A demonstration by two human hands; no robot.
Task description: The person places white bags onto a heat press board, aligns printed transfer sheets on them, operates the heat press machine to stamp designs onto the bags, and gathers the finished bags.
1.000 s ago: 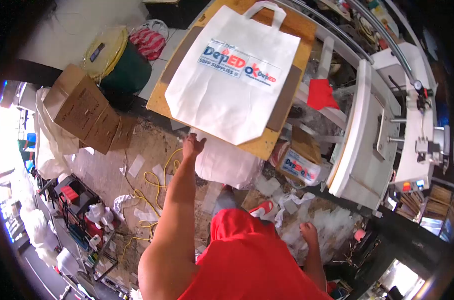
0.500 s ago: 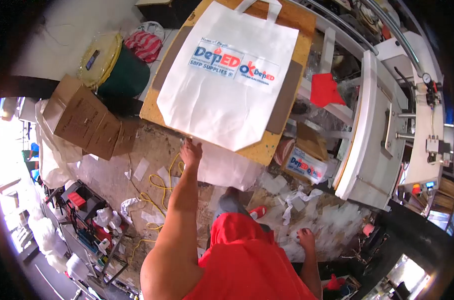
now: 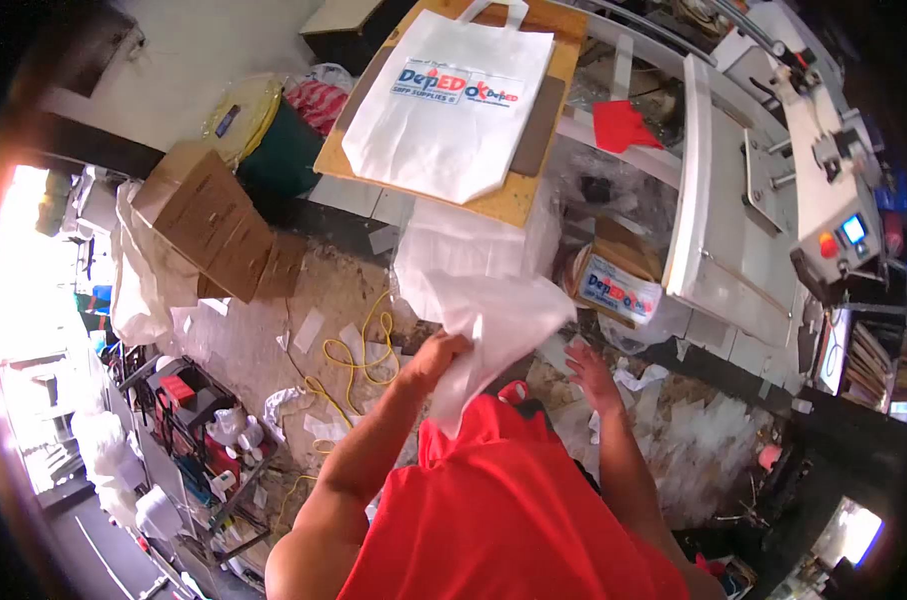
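Note:
My left hand (image 3: 442, 357) is closed on the edge of a thin white fabric piece (image 3: 499, 320), held up in front of my red shirt. The piece is folded and bent, and I cannot tell whether it is a bag. To its right, my right hand (image 3: 594, 376) has its fingers apart and holds nothing. Ahead of both hands, a printed white tote bag (image 3: 449, 135) lies flat on a wooden board (image 3: 519, 200), handles at the far end. A stack of white material (image 3: 484, 235) sits below the board.
A white-framed machine (image 3: 734, 190) with a control box (image 3: 846, 240) stands at the right. A printed carton (image 3: 619, 285) is beneath it. Brown boxes (image 3: 199, 215), a green bin (image 3: 279, 160) and a tool rack (image 3: 189, 420) are on the left. A yellow cord (image 3: 344, 365) and scraps litter the floor.
My left hand has moved from the board's near edge back towards me and now grips the white piece. My right hand has risen beside it. The view has shifted.

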